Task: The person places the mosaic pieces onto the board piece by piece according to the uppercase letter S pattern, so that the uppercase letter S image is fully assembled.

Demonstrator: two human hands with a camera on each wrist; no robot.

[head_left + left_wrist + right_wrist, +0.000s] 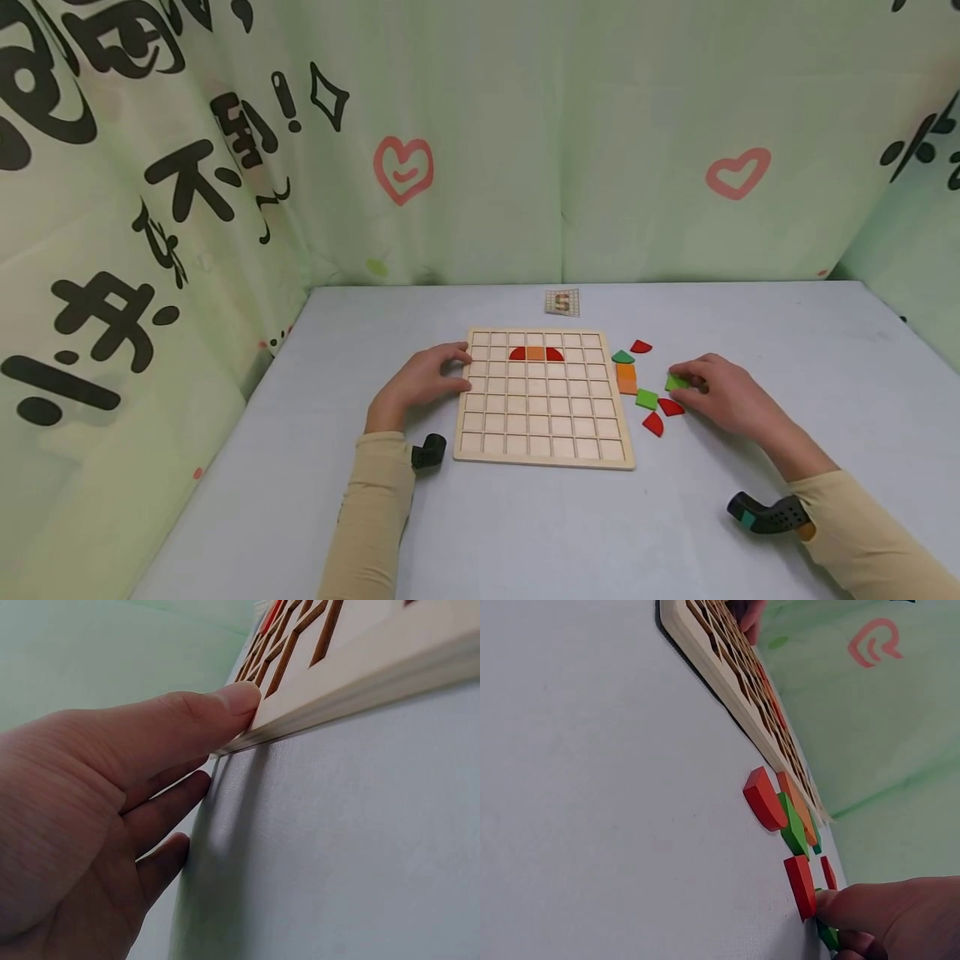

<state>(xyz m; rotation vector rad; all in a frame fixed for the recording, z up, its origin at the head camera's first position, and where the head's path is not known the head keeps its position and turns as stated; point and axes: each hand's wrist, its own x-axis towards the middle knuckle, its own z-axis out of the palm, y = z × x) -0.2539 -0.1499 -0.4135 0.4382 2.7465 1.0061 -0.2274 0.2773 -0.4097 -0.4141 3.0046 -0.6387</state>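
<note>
In the head view my left hand (422,379) rests at the left edge of a wooden grid board (517,458). Its thumb presses that edge in the left wrist view, the other fingers loosely extended. Two red quarter-circle blocks (517,354) flank an orange square block (536,354) in the board's second row from the back. Right of the board, my right hand (723,392) pinches a green square block (676,382) between thumb and fingers, low over the table. Close to those fingertips lies another red quarter-circle block (801,887).
Beside the board's right edge lie a dark green block (622,357), orange blocks (626,379), a second green square block (647,399) and more red blocks (653,424). Behind the board is a small patterned card (562,302). Pale green curtains (562,167) surround the white table (555,533).
</note>
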